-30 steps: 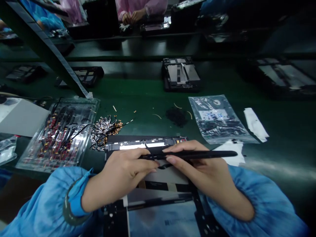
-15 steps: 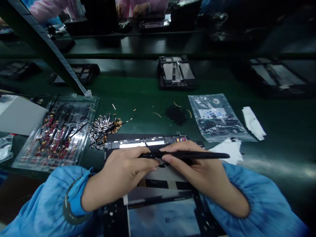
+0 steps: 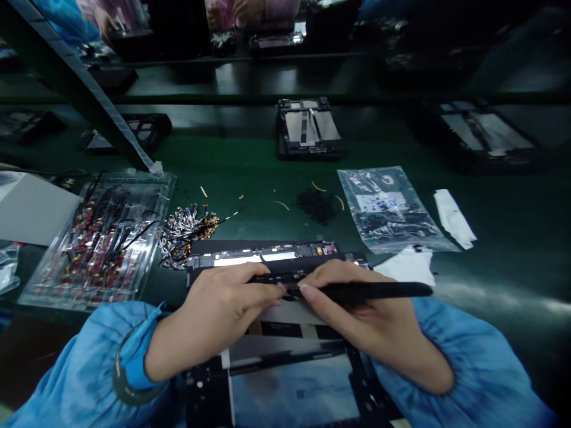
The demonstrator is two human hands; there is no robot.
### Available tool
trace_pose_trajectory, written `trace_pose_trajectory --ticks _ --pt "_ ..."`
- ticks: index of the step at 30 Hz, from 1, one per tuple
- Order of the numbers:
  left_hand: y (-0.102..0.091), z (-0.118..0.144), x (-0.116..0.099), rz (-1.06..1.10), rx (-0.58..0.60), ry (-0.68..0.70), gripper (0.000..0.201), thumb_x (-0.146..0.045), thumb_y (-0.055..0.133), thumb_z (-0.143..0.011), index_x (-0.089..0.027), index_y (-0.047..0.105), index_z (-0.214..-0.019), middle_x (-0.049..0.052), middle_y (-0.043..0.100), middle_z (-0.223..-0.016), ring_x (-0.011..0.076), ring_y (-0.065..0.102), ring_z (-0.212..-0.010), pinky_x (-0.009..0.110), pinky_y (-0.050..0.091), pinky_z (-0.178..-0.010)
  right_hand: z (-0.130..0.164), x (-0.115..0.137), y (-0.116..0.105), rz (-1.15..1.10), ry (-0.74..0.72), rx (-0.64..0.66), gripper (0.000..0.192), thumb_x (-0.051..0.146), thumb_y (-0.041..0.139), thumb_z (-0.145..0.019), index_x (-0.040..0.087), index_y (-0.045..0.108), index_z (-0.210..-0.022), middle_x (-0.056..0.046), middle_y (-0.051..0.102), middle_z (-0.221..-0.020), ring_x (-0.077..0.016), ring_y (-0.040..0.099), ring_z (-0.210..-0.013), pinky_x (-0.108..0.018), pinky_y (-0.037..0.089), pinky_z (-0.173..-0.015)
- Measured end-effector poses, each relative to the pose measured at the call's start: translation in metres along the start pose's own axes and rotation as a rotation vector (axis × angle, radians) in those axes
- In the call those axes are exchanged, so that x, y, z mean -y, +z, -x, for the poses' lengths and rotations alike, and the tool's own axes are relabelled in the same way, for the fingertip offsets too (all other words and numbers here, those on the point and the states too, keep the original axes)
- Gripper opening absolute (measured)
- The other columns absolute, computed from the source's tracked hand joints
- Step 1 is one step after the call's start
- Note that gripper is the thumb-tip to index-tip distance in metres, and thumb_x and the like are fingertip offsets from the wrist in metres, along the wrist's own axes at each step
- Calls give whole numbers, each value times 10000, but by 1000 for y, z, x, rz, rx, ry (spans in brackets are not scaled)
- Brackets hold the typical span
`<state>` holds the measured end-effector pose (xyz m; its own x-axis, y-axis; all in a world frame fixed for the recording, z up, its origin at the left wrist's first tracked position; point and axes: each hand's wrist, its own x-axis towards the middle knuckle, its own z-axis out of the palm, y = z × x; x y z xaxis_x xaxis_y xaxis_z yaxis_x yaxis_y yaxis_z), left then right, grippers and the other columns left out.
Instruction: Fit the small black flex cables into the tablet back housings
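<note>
An opened tablet (image 3: 294,389) with a silvery battery area lies before me, its far edge showing a strip of small components. My left hand (image 3: 227,309) rests over its upper left part, fingers bent and closing around a thin black section (image 3: 279,277) there. Pinched between the thumb and fingers of my right hand (image 3: 370,318) is a slim black stick-like tool (image 3: 383,290), its rounded end pointing right. The tool's working tip is close to my left fingertips, in the upper middle of the tablet; the exact contact is hidden.
A clear plastic tray (image 3: 98,249) of small cabled parts stands left, beside a pile of small metallic connectors (image 3: 190,229). Black bits (image 3: 316,205), a clear bag (image 3: 388,208) and white paper (image 3: 454,219) lie beyond. Other tablets (image 3: 310,128) sit farther back; co-workers' hands (image 3: 247,12) show at the top.
My right hand has shifted slightly right, and the black tool now reaches farther right and tilts a little lower. My left hand stays almost in place. At upper left, a co-worker's arm has moved.
</note>
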<state>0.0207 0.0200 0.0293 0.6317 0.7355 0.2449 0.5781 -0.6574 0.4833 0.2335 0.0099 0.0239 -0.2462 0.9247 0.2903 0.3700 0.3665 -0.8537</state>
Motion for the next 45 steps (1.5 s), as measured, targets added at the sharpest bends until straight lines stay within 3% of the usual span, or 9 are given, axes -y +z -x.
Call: trace_pose_trajectory --ticks 4,8,12,17,24,31,36,42,45 --pt "0 -1 0 -15 -7 -2 256 -235 477 -923 -232 721 -1002 58 706 -1054 177 702 -850 266 584 -667 5 4 -5 -124 24 -119 86 175 643 -817 252 613 -838 9 679 -757 -157 668 -709 -280 560 -639" --pt "-1 -1 1 -51 -27 0 285 -278 451 -938 -259 734 -968 56 715 -1014 156 711 -768 234 575 -609 15 1 -27 -37 32 -420 78 239 652 -823 287 648 -884 12 700 -823 -174 674 -759 -333 572 -715" --pt "-2 -2 2 -93 -62 27 327 -331 422 -949 -270 743 -930 47 727 -979 151 718 -740 214 576 -591 29 -28 -64 238 318 -661 180 365 690 -782 227 678 -897 -28 704 -822 -194 685 -689 -361 580 -672" --pt "-3 -4 5 -95 -76 43 345 -415 425 -940 -291 746 -916 24 734 -954 142 722 -735 177 571 -595 54 -73 -100 245 521 -675 314 470 708 -713 177 655 -813 -21 672 -681 -183 663 -587 -319 572 -556" --pt "-2 -1 8 -116 -92 28 333 -464 435 -925 -331 740 -926 -3 737 -963 157 726 -779 168 574 -612 68 -101 -98 110 583 -645 416 551 688 -699 167 631 -845 -66 701 -766 -213 686 -678 -278 555 -471" --pt "0 -3 9 -129 -103 36 328 -473 435 -923 -344 737 -922 -18 735 -961 138 723 -749 148 555 -597 69 -88 -103 139 603 -607 375 519 675 -732 174 601 -858 -29 678 -627 -129 565 -409 -224 454 -362" --pt "-2 -1 10 -174 -63 25 366 -485 399 -935 -339 735 -944 -26 739 -966 137 720 -816 145 553 -630 67 -77 -117 262 624 -489 353 515 671 -726 181 618 -826 -23 666 -598 -122 544 -383 -231 462 -377" --pt "-3 -3 7 -198 -89 68 405 -471 375 -947 -313 745 -901 -11 747 -912 136 723 -786 148 556 -614 51 -118 -148 246 552 -880 320 463 688 -696 182 620 -835 -51 662 -734 -182 654 -628 -220 474 -398" --pt "-3 -5 6 -183 -115 76 409 -473 380 -944 -310 749 -876 -4 747 -891 132 724 -754 149 559 -613 44 -144 -162 216 556 -973 323 469 669 -687 181 579 -806 -62 661 -767 -176 654 -620 -208 450 -366"
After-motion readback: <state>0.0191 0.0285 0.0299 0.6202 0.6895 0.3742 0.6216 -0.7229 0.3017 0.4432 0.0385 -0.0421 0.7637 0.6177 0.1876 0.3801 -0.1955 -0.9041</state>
